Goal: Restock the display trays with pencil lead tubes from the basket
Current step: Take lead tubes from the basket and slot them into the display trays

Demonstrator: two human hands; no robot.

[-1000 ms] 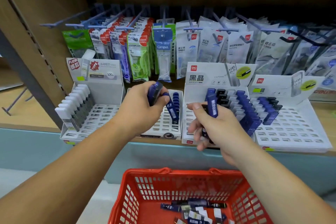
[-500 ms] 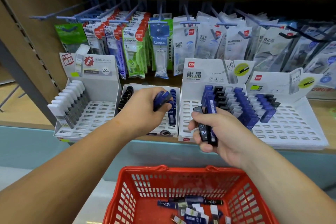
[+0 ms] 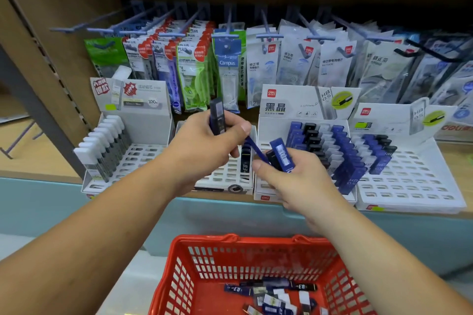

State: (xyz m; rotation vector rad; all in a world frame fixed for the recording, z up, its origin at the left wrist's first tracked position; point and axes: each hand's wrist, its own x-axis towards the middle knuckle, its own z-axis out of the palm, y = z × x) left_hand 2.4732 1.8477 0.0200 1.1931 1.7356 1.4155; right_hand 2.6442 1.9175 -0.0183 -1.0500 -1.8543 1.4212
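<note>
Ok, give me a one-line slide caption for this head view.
Restocking: left hand and right hand each grip blue lead tubes over the white display trays, red basket of loose tubes below.

You are facing four display trays (image 3: 414,181) at twelve o'clock and one red basket (image 3: 256,240) at six o'clock.
</note>
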